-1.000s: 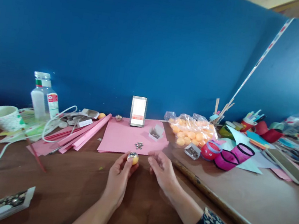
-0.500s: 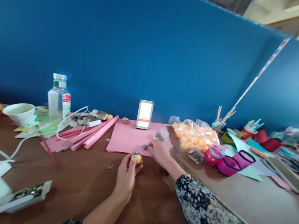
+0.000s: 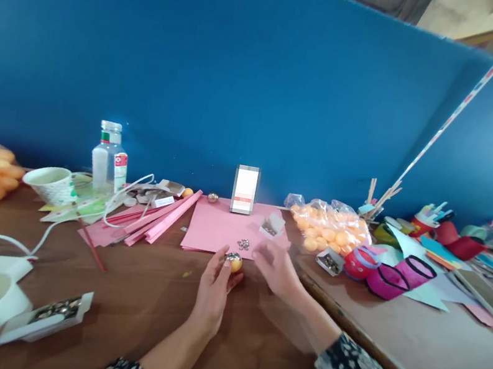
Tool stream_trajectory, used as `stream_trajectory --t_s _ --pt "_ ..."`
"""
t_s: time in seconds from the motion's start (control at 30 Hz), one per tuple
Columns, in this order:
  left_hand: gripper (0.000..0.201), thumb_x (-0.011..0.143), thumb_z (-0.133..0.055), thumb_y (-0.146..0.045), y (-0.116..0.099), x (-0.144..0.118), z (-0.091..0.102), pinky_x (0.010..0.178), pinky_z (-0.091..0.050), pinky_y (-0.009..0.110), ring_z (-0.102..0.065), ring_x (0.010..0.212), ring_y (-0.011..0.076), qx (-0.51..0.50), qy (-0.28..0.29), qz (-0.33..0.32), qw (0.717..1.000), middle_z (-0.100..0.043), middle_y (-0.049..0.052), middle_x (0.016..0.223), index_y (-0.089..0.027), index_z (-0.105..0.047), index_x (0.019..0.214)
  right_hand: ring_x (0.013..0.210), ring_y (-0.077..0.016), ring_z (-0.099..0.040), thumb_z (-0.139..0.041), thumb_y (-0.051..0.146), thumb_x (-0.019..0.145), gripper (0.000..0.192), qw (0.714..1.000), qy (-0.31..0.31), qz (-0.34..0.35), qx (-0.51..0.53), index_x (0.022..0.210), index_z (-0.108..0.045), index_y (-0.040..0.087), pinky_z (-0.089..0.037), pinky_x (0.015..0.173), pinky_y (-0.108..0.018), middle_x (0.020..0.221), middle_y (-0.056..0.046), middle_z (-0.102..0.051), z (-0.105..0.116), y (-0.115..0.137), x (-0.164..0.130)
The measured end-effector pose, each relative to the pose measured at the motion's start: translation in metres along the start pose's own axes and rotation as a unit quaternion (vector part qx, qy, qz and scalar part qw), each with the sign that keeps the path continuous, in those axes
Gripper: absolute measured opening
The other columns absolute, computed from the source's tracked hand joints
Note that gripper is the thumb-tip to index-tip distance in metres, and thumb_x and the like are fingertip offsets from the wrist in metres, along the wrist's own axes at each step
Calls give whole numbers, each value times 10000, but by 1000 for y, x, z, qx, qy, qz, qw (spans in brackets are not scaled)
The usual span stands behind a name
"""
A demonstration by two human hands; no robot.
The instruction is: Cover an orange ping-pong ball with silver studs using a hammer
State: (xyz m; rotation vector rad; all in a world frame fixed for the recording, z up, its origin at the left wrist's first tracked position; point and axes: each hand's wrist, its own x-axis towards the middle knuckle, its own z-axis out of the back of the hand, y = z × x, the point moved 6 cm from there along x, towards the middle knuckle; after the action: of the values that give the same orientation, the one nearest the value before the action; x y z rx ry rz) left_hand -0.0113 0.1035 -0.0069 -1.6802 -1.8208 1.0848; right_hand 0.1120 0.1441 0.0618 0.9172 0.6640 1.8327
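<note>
Our left hand point(image 3: 214, 289) pinches the orange ball point(image 3: 236, 263) above the table point(image 3: 136, 304). Right hand point(image 3: 277, 268) blurred, fingers loosely curled; contents unclear. Keep the ball steady beside the silver studs point(image 3: 243, 244).

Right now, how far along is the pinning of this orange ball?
Part done: the orange ball in the left hand shows shiny studs on top, orange below. In hand: the right hand is blurred beside it, near the loose studs on the pink paper. Left: the bare lower side.
</note>
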Motion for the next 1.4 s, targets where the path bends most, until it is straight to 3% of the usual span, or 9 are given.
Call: stream_trajectory --t_s 0.1,0.2,0.37,0.47,0.63,1.0,1.4 --pt "429 721 -605 -286 -1 -3 -5 814 -470 304 -599 810 123 -9 15 3 1000 -624 45 976 -212 -527 1136 579 -108 -478 -477 286 803 145 991 19 -23 132 743 -543 172 -388 573 -227 641 14 -540 -5 2 -27" --pt "450 706 -622 -270 -2 -4 -8 831 -465 307 -606 835 136 -18 14 14 1000 -633 48 978 -200 -526 1141 582 -112 -480 -499 299 800 139 979 11 -55 196 747 -545 179 -386 573 -233 628 16 -530 -8 -4 -41" --pt "543 684 -648 -253 1 -4 -11 869 -449 311 -617 837 135 24 47 6 999 -651 30 968 -223 -477 1198 536 -100 -477 -548 338 773 157 958 -41 -78 272 774 -552 182 -402 545 -234 617 26 -523 -4 -15 -43" --pt "571 660 -667 -253 4 -3 -10 860 -454 316 -615 870 157 71 55 -12 996 -655 30 997 -235 -480 1200 524 -98 -491 -570 385 751 231 937 -33 -125 325 727 -569 156 -421 518 -234 623 9 -546 -8 -25 -42" --pt "574 672 -653 -259 4 -5 -13 893 -429 348 -575 989 207 124 78 -29 989 -614 72 1112 -213 -469 1214 608 -100 -544 -627 362 714 251 897 -16 -177 404 827 -588 141 -468 602 -244 731 -22 -600 -14 -32 -45" --pt "581 663 -656 -253 5 -8 -15 878 -441 352 -588 980 222 175 99 -8 979 -595 82 1150 -224 -475 1214 509 -70 -479 -650 362 685 229 889 2 -190 417 711 -541 162 -397 480 -191 607 35 -542 -13 -28 -46" --pt "531 630 -675 -220 -1 -9 -18 879 -434 315 -574 1007 224 194 89 -37 976 -602 83 1138 -196 -544 1144 520 -71 -444 -635 397 692 257 906 10 -188 379 677 -564 150 -385 472 -190 616 22 -534 -17 -31 -47"
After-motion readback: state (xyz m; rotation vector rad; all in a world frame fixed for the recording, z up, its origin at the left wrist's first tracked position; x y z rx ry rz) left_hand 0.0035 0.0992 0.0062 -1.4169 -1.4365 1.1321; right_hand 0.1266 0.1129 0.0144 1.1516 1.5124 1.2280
